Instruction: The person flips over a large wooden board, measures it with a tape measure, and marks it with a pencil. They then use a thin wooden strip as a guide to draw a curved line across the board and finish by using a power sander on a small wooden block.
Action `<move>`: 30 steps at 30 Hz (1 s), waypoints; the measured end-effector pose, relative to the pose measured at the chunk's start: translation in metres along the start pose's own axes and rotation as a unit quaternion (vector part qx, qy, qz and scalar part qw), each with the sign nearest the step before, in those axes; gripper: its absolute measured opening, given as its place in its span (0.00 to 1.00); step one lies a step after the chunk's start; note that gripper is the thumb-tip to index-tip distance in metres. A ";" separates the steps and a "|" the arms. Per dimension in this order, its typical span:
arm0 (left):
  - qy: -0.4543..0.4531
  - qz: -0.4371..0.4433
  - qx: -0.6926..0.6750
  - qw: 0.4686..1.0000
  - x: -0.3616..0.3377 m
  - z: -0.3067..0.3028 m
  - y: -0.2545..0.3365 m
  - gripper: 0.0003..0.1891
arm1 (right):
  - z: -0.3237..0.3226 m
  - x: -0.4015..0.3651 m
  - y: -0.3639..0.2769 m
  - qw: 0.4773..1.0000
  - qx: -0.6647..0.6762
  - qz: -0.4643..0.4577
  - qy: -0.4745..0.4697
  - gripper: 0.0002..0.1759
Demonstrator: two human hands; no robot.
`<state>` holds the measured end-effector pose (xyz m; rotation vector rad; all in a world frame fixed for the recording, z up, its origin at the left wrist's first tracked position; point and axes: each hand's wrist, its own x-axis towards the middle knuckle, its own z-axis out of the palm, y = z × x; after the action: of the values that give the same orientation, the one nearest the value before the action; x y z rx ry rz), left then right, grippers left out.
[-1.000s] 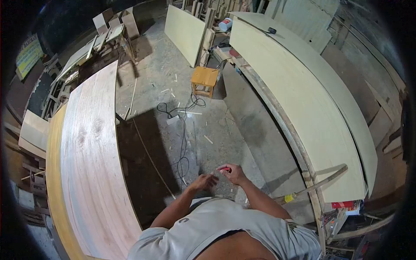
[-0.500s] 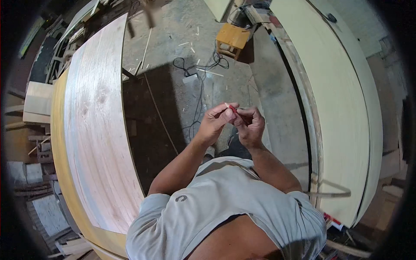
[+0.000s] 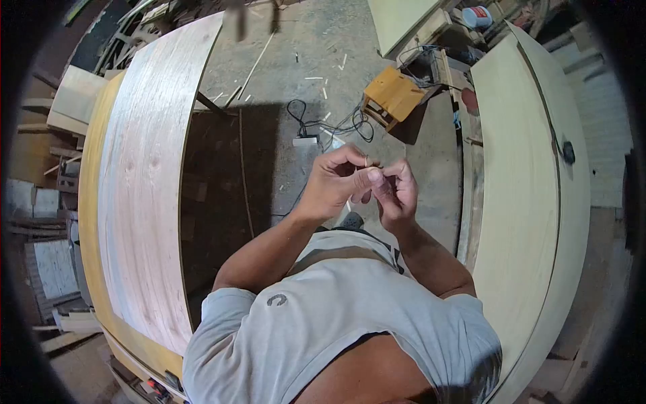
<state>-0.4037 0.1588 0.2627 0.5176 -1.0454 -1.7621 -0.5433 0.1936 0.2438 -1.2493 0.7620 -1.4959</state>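
In front of my chest, my left hand (image 3: 334, 185) and my right hand (image 3: 400, 194) meet with their fingertips pinched together. A small, thin, pale piece (image 3: 367, 161) pokes up between the fingers. Its kind is too small to tell, and the fingers hide most of it. Both hands are closed around this spot, held in the air above the floor, touching neither panel at the sides.
To the left lies a large wooden sheet (image 3: 145, 182) over a yellow board. On the right are long pale green panels (image 3: 518, 195). Ahead, a wooden stool (image 3: 393, 93), a black cable (image 3: 330, 121) and a white power strip (image 3: 305, 141) are on the floor among wood scraps.
The red bit seen between my fingers is out of sight now. My hands stay together and have shifted slightly right in view. The view has turned, moving the stool rightward and lower.
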 end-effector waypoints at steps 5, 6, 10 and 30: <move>0.027 -0.002 0.018 0.999 0.063 -0.005 0.000 0.09 | -0.029 0.060 0.010 0.999 0.046 0.010 -0.022 0.12; 0.040 -0.014 0.024 0.999 0.076 -0.008 -0.001 0.10 | -0.036 0.071 0.019 0.999 0.046 0.009 -0.019 0.12; 0.042 -0.024 0.026 0.998 0.134 -0.027 -0.007 0.11 | -0.059 0.116 0.045 0.998 0.049 0.048 -0.006 0.11; -0.011 -0.242 0.230 0.943 0.434 -0.176 -0.134 0.14 | -0.379 0.317 0.187 0.876 -0.044 0.332 0.348 0.12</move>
<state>-0.5303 -0.2847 0.1054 1.1263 -1.4453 -1.9402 -0.8388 -0.2109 0.0752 -0.3708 1.5613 -1.3038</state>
